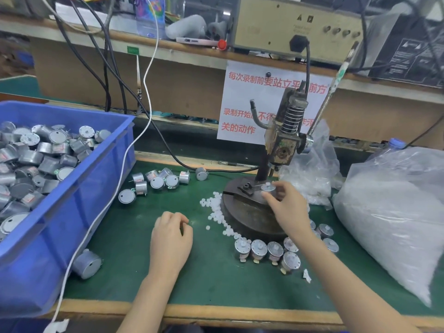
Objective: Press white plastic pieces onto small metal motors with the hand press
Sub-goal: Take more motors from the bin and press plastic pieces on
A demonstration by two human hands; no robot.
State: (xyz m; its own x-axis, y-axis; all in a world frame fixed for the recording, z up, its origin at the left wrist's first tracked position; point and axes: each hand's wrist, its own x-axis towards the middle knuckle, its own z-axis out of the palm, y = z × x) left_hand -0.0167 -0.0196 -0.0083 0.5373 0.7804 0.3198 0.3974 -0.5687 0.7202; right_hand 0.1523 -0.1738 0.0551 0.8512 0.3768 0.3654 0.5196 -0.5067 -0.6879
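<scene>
Pinches one motor [268, 187] between thumb and fingers of the right hand [287, 204], on the round base [247, 218] of the hand press [283, 145], just under the press head. Shows a small white piece on top of that motor. Rests the left hand [171, 234] on the green mat [216, 280], left of the base, fingers curled inward; cannot tell whether anything sits between them. Notes loose white plastic pieces [216, 207] scattered along the left edge of the base. Notes a row of motors [259, 249] with white tops on the near side of the base. Records a blue bin [101, 188] full of motors at far left, loose motors [156, 182] just right of it, and a clear bag [394, 212] of white material at right.
</scene>
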